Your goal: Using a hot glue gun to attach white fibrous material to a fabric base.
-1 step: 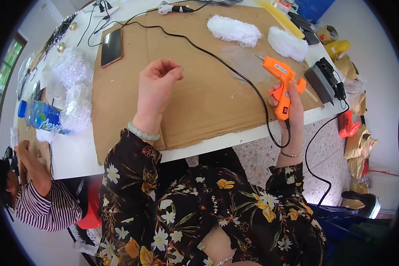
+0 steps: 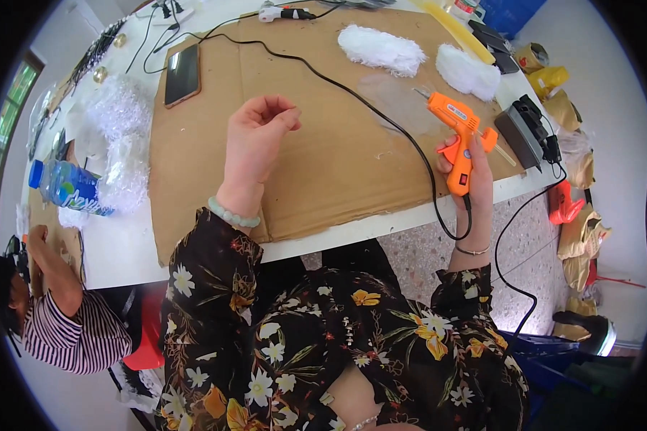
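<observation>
Wrapped around the handle of an orange hot glue gun (image 2: 451,111) is my right hand (image 2: 480,183), a finger by its red trigger. The nozzle points up and left, and a pale glue stick (image 2: 505,155) sticks out behind. My left hand (image 2: 255,140) hovers over the brown cardboard (image 2: 323,187), closed, thumb and forefinger together; anything between them is too small to make out. Beyond the gun lie two fluffy white bundles (image 2: 381,50), and a clear plastic sheet (image 2: 392,100) is spread beside its tip. A black cable (image 2: 431,179) runs from the grip across the cardboard.
A phone (image 2: 182,75) lies at the cardboard's far left. White shredded film (image 2: 126,151) and a blue-capped bottle (image 2: 68,188) stand further left. At right are a dark grey box (image 2: 519,133) and golden bags (image 2: 582,244). A person in stripes (image 2: 79,330) sits at left.
</observation>
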Demonstrator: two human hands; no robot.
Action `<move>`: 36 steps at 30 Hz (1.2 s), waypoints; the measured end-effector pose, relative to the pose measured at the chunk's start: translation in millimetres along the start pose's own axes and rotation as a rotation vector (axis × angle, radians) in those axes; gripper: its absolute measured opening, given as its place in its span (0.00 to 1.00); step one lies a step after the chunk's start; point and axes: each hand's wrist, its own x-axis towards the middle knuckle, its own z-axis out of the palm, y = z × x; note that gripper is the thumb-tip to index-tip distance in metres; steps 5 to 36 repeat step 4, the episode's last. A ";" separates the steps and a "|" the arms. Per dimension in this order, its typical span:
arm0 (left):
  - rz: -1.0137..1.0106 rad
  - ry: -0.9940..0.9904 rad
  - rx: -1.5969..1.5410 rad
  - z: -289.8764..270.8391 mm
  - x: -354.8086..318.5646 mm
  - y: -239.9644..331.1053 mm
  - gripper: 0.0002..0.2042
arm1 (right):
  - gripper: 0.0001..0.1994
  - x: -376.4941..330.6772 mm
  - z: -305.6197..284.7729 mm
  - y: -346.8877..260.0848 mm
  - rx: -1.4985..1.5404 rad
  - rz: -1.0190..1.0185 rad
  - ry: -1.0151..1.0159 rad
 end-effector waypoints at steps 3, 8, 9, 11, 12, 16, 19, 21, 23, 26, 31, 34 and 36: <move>-0.044 -0.065 -0.025 -3.8 -1.9 2.9 0.06 | 0.19 -0.1 -1.9 -2.8 -0.027 0.022 -0.077; -0.057 -0.091 -0.032 -7.2 0.0 0.8 0.05 | 0.19 -0.3 -2.2 -0.9 -0.006 0.004 -0.049; -0.057 -0.091 -0.032 -7.2 0.0 0.8 0.05 | 0.19 -0.3 -2.2 -0.9 -0.006 0.004 -0.049; -0.057 -0.091 -0.032 -7.2 0.0 0.8 0.05 | 0.19 -0.3 -2.2 -0.9 -0.006 0.004 -0.049; -0.057 -0.091 -0.032 -7.2 0.0 0.8 0.05 | 0.19 -0.3 -2.2 -0.9 -0.006 0.004 -0.049; -0.057 -0.091 -0.032 -7.2 0.0 0.8 0.05 | 0.19 -0.3 -2.2 -0.9 -0.006 0.004 -0.049; -0.057 -0.091 -0.032 -7.2 0.0 0.8 0.05 | 0.19 -0.3 -2.2 -0.9 -0.006 0.004 -0.049; -0.057 -0.091 -0.032 -7.2 0.0 0.8 0.05 | 0.19 -0.3 -2.2 -0.9 -0.006 0.004 -0.049; -0.057 -0.091 -0.032 -7.2 0.0 0.8 0.05 | 0.19 -0.3 -2.2 -0.9 -0.006 0.004 -0.049; -0.057 -0.091 -0.032 -7.2 0.0 0.8 0.05 | 0.19 -0.3 -2.2 -0.9 -0.006 0.004 -0.049; -0.057 -0.091 -0.032 -7.2 0.0 0.8 0.05 | 0.19 -0.3 -2.2 -0.9 -0.006 0.004 -0.049; -0.057 -0.091 -0.032 -7.2 0.0 0.8 0.05 | 0.19 -0.3 -2.2 -0.9 -0.006 0.004 -0.049; -0.057 -0.091 -0.032 -7.2 0.0 0.8 0.05 | 0.19 -0.3 -2.2 -0.9 -0.006 0.004 -0.049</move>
